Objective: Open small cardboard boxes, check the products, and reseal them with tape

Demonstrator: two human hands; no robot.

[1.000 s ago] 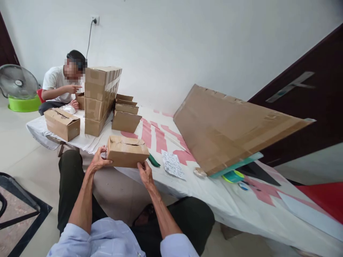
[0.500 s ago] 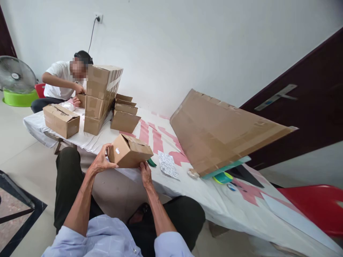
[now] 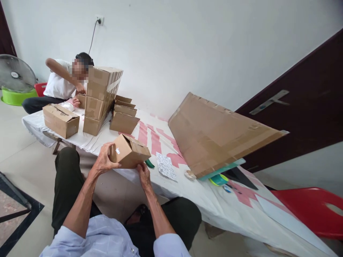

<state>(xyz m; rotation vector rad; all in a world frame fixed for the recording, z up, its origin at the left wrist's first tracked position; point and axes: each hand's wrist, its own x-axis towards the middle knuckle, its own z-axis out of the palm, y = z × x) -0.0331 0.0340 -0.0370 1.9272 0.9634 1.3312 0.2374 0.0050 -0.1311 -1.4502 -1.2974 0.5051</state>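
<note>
Between my two hands a small brown cardboard box point(image 3: 130, 153) is held up at the table's front edge. A small white label shows on its left end, and its top flaps do not lie quite flat. My left hand point(image 3: 105, 159) grips the left end, thumb below and fingers along the upper side. Under the lower right corner, my right hand point(image 3: 144, 174) holds the box with bent fingers, partly hidden by it. Just right of the box, a dark green curved object point(image 3: 150, 164) and a sheet of small printed labels point(image 3: 166, 166) lie on the cloth.
Boxes are stacked point(image 3: 94, 107) at the back left, beside open-flapped boxes point(image 3: 124, 122) and a single box point(image 3: 61, 120). A co-worker point(image 3: 60, 80) bends behind the stack. A large cardboard sheet point(image 3: 214, 135) leans at right, near a tape roll point(image 3: 219, 179) and red chair point(image 3: 308, 208).
The box stays in both my hands, nearly still. My view has shifted slightly. The co-worker's elbow has risen.
</note>
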